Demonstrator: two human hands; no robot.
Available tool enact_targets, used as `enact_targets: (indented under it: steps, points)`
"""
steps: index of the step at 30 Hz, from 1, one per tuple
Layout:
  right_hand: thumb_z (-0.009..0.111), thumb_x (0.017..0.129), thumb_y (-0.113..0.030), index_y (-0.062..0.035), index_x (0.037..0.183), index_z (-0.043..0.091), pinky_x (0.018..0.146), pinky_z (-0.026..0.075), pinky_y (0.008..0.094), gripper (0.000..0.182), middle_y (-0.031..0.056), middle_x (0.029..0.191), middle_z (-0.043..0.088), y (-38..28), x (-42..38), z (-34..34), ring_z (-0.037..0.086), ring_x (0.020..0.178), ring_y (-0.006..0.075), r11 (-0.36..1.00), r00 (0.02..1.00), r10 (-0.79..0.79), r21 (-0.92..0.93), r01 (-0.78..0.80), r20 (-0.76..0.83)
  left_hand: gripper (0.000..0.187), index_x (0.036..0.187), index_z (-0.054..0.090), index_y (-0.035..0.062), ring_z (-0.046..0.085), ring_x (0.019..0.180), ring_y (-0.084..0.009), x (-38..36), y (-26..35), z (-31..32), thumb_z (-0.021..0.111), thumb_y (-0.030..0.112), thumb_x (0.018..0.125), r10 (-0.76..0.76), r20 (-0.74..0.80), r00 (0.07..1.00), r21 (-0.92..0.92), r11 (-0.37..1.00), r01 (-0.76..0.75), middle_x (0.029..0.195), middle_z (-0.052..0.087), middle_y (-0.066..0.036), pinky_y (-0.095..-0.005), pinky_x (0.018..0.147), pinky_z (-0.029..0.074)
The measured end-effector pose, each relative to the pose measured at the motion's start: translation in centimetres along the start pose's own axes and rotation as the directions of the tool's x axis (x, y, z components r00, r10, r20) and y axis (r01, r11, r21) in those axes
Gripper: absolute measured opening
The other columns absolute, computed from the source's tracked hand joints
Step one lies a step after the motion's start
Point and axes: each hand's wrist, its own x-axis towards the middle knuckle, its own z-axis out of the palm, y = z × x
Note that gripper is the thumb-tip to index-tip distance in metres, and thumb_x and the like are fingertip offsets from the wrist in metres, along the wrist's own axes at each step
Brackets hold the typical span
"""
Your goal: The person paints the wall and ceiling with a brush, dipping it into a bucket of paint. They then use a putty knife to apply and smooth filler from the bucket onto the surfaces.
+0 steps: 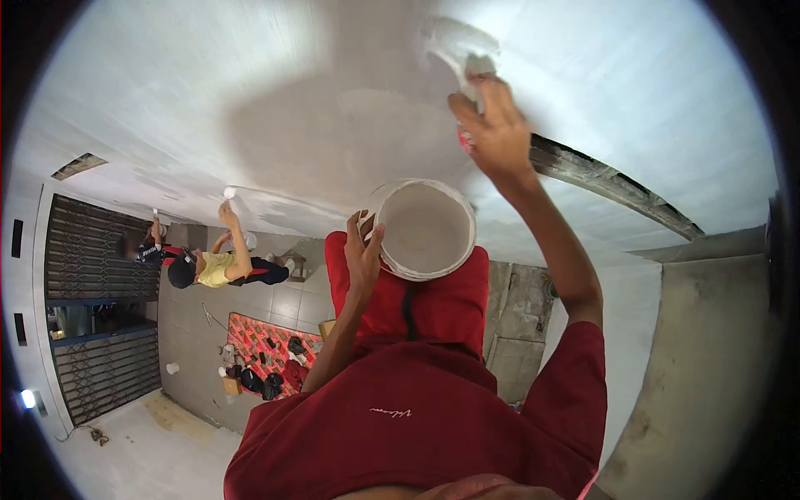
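Note:
My right hand is raised to the pale ceiling surface, its fingers closed round the handle of a flat scraper whose blade lies against the surface. Grey wet-looking patches show around the blade. Below, my left hand grips the left side of a round white bucket in front of my red trousers. The bucket's inside looks pale grey, its rim smeared.
A person in a yellow shirt reaches up at left, another person behind. A long slot opens in the ceiling at right. Below lie a red patterned mat with items, and metal shutters.

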Motion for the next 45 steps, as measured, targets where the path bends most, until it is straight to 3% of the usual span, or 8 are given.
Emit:
enact_targets:
  steps: [1,3,7,16,22,30,36,45]
  points:
    - [0.070,0.059,-0.009,-0.0113,0.078,0.060,0.065,0.055,0.0325,0.021,0.0103,0.104,0.057,-0.5,-1.3,1.5,0.059,0.094,0.0245,0.995,0.996,0.058,0.077,-0.063,0.068,0.051,0.129,0.038,-0.0035,0.059,0.103,-0.0219,-0.1,0.2,0.1,0.060,0.023,0.092,0.006,0.000,1.000,0.010,1.000,-0.006,0.115,0.061,-0.024,-0.0305,0.086,0.046]
    - [0.072,0.057,-0.012,-0.0098,0.074,0.056,0.067,0.057,0.0324,0.024,0.0120,0.106,0.056,-0.7,-3.3,4.7,0.058,0.096,0.0249,0.990,0.995,-0.094,-0.099,0.098,0.043,0.051,0.129,0.038,-0.0035,0.059,0.103,-0.0217,-0.1,0.5,0.0,0.060,0.024,0.092,0.022,-0.002,1.000,0.034,0.999,-0.022,0.115,0.061,-0.025,-0.0303,0.086,0.046]
    - [0.070,0.066,-0.004,-0.0096,0.085,0.060,0.070,0.056,0.0349,0.023,0.0123,0.108,0.056,-1.3,-6.4,7.6,0.055,0.105,0.0255,0.995,0.943,-0.019,0.097,-0.014,0.332,0.051,0.128,0.039,-0.0025,0.059,0.101,-0.0215,-0.1,-0.3,-0.3,0.060,0.026,0.091,0.036,-0.014,0.999,0.035,0.999,-0.035,0.115,0.062,-0.024,-0.0307,0.085,0.046]
    - [0.061,0.070,0.003,-0.0074,0.079,0.062,0.069,0.051,0.0379,0.014,0.0061,0.088,0.058,1.4,-5.2,6.4,0.059,0.084,0.0243,0.897,0.818,-0.025,0.375,-0.236,0.575,0.049,0.127,0.040,-0.0020,0.060,0.097,-0.0206,-0.2,-0.1,-0.2,0.060,0.025,0.091,0.048,0.001,0.999,0.051,0.998,-0.048,0.113,0.063,-0.023,-0.0309,0.082,0.048]
    - [0.060,0.070,0.002,-0.0118,0.079,0.063,0.065,0.051,0.0393,0.017,0.0070,0.084,0.058,4.5,-3.3,3.3,0.060,0.084,0.0260,0.940,0.954,0.036,0.313,-0.133,0.298,0.048,0.127,0.040,-0.0020,0.061,0.097,-0.0209,0.1,-0.5,-0.2,0.059,0.024,0.091,0.072,-0.006,0.997,0.040,0.997,-0.072,0.113,0.063,-0.022,-0.0311,0.081,0.048]
    - [0.068,0.062,-0.006,-0.0129,0.080,0.062,0.067,0.056,0.0343,0.020,0.0085,0.105,0.056,1.0,-0.3,-1.4,0.058,0.099,0.0254,0.986,0.998,-0.057,-0.158,0.054,-0.013,0.046,0.126,0.041,-0.0021,0.060,0.101,-0.0230,0.3,-1.0,-0.4,0.059,0.023,0.092,0.027,0.010,1.000,0.020,0.999,-0.027,0.113,0.063,-0.025,-0.0323,0.087,0.046]
    - [0.069,0.062,-0.011,-0.0097,0.073,0.056,0.067,0.057,0.0345,0.017,0.0118,0.104,0.056,0.8,-6.8,6.2,0.058,0.099,0.0273,0.991,0.968,-0.124,-0.014,0.130,0.220,0.047,0.127,0.041,-0.0020,0.059,0.103,-0.0237,0.3,-1.0,-0.4,0.059,0.024,0.092,0.057,-0.017,0.998,0.027,0.998,-0.056,0.114,0.062,-0.025,-0.0331,0.089,0.046]
    - [0.063,0.069,-0.002,-0.0079,0.073,0.058,0.066,0.049,0.0390,0.009,0.0075,0.077,0.053,2.3,-8.2,8.8,0.056,0.079,0.0260,0.908,0.814,-0.066,0.372,-0.191,0.578,0.050,0.128,0.040,-0.0021,0.059,0.102,-0.0232,0.2,-0.6,-0.4,0.059,0.025,0.091,0.054,0.020,0.998,0.027,0.998,-0.055,0.115,0.062,-0.024,-0.0322,0.087,0.046]
